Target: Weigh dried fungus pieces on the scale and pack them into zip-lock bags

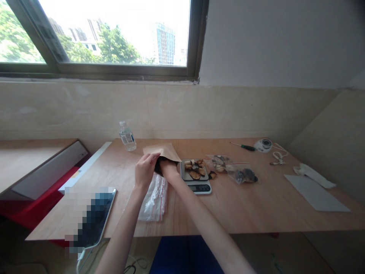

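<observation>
Two bare forearms rise from 6 o'clock over the near edge of the plywood desk (pixel 256 205). At 9 o'clock a lower wooden ledge (pixel 28 160) runs beside it, with something red (pixel 42 198) below. A tablet (pixel 94 217) lies at the desk's 8 o'clock corner, its screen blurred. A water bottle (pixel 127 136) stands at 11 o'clock near the tiled wall, under a dark-framed window (pixel 114 34) showing trees and towers.

The left hand (pixel 145 169) has its fingers pinched on the mouth of a brown paper bag (pixel 165 151), which sits at the desk's centre, toward 12 o'clock. The right hand (pixel 167 166) is pushed inside the bag; whether its fingers are spread or closed cannot be told. An empty clear zip bag (pixel 154 198) lies under the wrists.

Just at 3 o'clock of the bag, a scale (pixel 196 179) carries dark dried slices. Two filled zip bags (pixel 245 176) follow, then a screwdriver (pixel 243 146), a round white device (pixel 263 145) and a grey sheet (pixel 316 194).
</observation>
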`<state>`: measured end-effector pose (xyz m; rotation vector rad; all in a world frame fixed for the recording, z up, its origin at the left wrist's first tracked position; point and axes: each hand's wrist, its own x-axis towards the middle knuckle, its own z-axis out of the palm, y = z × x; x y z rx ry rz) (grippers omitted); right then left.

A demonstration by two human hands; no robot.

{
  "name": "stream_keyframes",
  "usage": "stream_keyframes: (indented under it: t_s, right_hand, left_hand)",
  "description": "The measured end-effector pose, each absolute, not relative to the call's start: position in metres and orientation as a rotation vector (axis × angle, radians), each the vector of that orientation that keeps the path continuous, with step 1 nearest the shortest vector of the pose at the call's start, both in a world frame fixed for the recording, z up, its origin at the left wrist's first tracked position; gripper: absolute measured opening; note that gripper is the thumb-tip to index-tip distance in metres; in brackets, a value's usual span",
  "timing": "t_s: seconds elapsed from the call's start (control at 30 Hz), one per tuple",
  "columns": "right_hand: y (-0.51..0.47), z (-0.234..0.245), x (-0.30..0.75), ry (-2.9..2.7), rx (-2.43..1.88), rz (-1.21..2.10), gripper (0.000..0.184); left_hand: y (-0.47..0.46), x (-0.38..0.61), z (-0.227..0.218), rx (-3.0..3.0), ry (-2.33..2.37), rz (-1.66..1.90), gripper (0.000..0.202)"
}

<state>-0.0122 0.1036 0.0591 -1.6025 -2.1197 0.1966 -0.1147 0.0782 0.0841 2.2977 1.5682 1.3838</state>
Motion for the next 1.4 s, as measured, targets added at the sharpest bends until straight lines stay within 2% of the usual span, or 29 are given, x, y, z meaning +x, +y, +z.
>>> stream_keyframes:
  t_s: [0.13,0.27,0.4,0.57,0.8,0.97,1.17,1.4]
  right_hand:
    - [0.074,0.078,-0.005,-2.167,-1.679,0.142,0.024]
    - [0.016,0.083,0.015,-2.018,-1.458,0.082,0.013]
    - [-0.024,0.059,0.053,-1.652,-1.353,0.142,0.018]
    - [-0.013,0.025,0.091,-1.733,-1.565,-0.049,0.020]
    - [-0.002,0.007,0.093,-1.839,-1.704,-0.258,0.023]
    - [-0.047,-0.010,0.093,-1.688,-1.659,-0.100,0.031]
    - [-0.083,-0.026,0.098,-1.572,-1.541,0.327,0.029]
    - [-0.081,-0.026,0.095,-1.609,-1.547,0.300,0.028]
  left_hand:
    - [0.078,-0.118,0.083,2.304,1.636,1.366,0.026]
    - [0.082,-0.123,0.079,2.300,1.723,1.317,0.025]
    - [0.092,-0.127,0.061,2.286,1.757,1.172,0.024]
    - [0.097,-0.129,0.034,2.294,1.766,0.925,0.024]
    - [0.036,-0.133,0.018,2.243,1.752,1.104,0.029]
    - [-0.008,-0.131,-0.011,2.110,1.735,0.993,0.030]
    - [-0.018,-0.126,-0.024,2.133,1.783,0.933,0.034]
    - [-0.013,-0.128,-0.026,2.109,1.757,0.993,0.032]
